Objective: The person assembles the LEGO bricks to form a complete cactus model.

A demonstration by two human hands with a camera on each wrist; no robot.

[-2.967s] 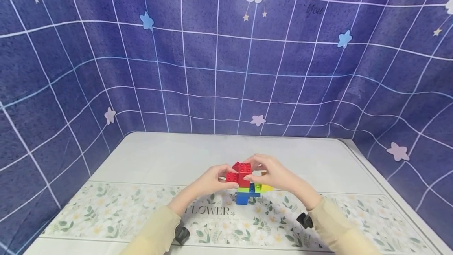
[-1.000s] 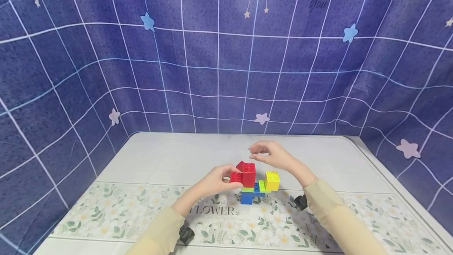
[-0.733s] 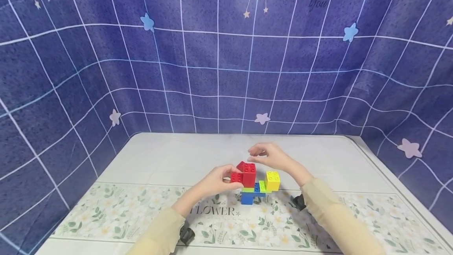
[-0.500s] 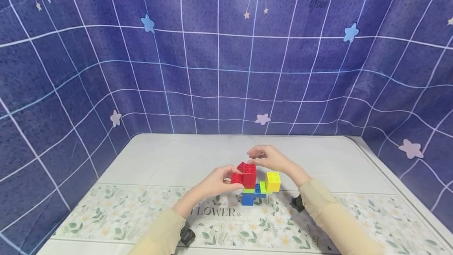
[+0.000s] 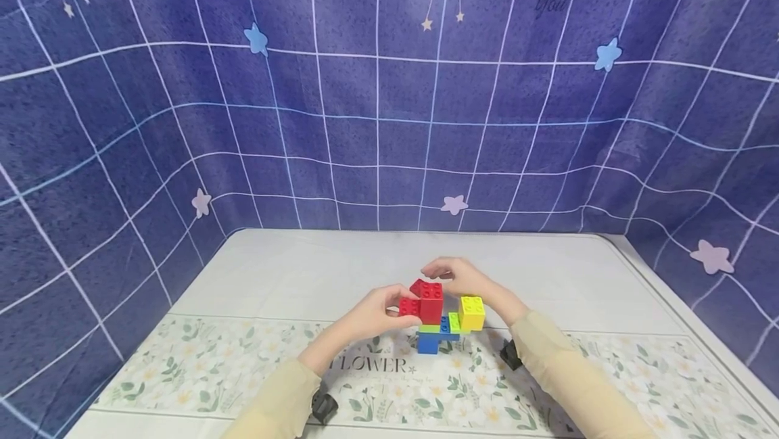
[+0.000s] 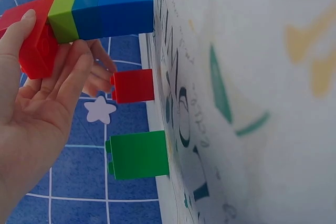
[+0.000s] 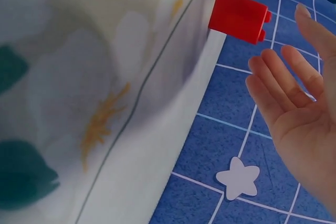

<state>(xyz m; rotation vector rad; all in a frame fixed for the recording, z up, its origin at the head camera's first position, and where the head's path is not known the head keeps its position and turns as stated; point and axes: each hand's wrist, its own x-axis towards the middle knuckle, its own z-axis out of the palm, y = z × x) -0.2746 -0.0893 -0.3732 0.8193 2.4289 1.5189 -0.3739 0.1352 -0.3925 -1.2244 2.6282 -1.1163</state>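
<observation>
A toy brick model stands on the table: a tall red part (image 5: 431,308) at the left, a blue base (image 5: 428,342), lime pieces, and a yellow block (image 5: 471,314) at the right. My left hand (image 5: 370,315) pinches the red side brick (image 5: 409,307) of the model between thumb and fingers. Behind the model hovers my right hand (image 5: 462,276), fingers loosely bent with nothing in them. In the right wrist view its fingertips point toward a loose red brick (image 7: 239,17) on the table, a small gap away.
A green brick (image 6: 139,155) stands on the table near the loose red one in the left wrist view; the head view hides both. The table (image 5: 341,256) wears a floral cover. A blue gridded curtain (image 5: 341,121) rises along the back and sides.
My right hand has let go of the model's red part, moved up behind it, then come down a little. My left hand keeps its hold, and the yellow block now shows fully.
</observation>
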